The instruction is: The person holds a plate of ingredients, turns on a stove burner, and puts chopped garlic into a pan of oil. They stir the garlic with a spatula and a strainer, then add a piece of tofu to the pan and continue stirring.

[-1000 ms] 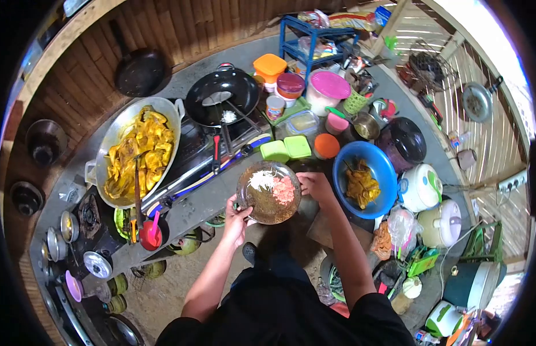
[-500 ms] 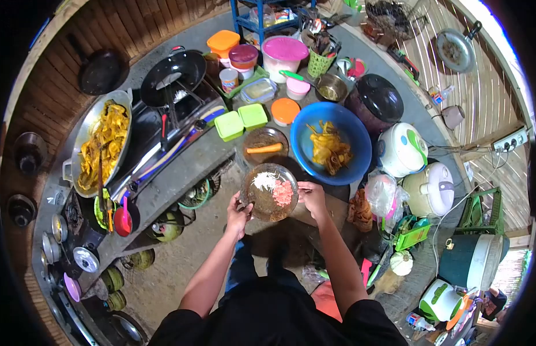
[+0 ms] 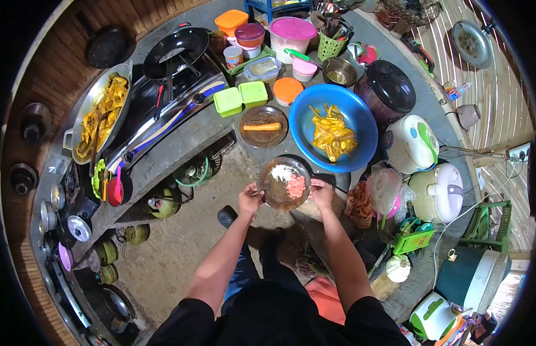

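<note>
Head view: I have a dark plate (image 3: pixel 274 193) out in front of me over the gap beside the counter, with both hands closed on its rim. My left hand (image 3: pixel 251 200) pinches it near eight o'clock and my right hand (image 3: pixel 321 195) near three; how far the fingertips reach underneath is hidden. That near-opposite grip seems meant to share the weight and hold the plate roughly level, so nothing loose slides off, while my fingers stay clear of the food. White shreds (image 3: pixel 282 173) lie near the plate's twelve o'clock, with a chopped orange-pink heap (image 3: pixel 295 186) just beside them, toward three; laid as two patches, they look easy to tell apart. From my plate, a second dark plate (image 3: pixel 262 140) sits toward eleven o'clock on the counter, an orange stick-shaped piece (image 3: pixel 262 126) lying flat across it. Between one and two stands a blue basin (image 3: pixel 369 141), whose high wall probably helps contain the yellow pieces (image 3: pixel 334 135). Near eleven, farther off, a black wok (image 3: pixel 155 69) rests on the stove, its handled utensils leaning inside, presumably within easy reach.
</note>
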`<state>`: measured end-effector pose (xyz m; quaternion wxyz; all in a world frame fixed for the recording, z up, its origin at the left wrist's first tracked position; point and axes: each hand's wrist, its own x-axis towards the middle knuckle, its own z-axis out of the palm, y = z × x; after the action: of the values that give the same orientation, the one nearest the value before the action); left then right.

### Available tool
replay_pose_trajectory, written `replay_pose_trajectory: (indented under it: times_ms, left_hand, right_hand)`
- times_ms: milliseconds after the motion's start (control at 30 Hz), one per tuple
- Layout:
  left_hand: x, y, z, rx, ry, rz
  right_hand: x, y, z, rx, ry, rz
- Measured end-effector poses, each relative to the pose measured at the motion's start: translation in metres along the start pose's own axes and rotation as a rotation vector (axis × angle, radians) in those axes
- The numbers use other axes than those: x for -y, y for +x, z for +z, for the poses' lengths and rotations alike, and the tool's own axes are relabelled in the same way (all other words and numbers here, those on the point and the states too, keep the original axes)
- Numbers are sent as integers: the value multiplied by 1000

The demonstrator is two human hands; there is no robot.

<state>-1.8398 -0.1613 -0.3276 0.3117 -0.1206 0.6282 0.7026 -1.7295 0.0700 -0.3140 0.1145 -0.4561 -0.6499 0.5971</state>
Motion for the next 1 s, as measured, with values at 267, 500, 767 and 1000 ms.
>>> replay_pose_trajectory:
  times_ms: [267,500,767,1000]
  left_hand:
    - [21,21,6,-62,101,-50]
    - [20,17,6,-93,178,-45]
    - [-9,8,3,57,188,-133]
    - [-37,2,-30,33,237,-33]
  right_hand:
    - [-24,21,0,-28,-49,-76]
    - [-32,23,0,33,-147,-85]
    - [-10,7,1,-115,-437,-280]
    - [30,-16,13,-136,-386,-398]
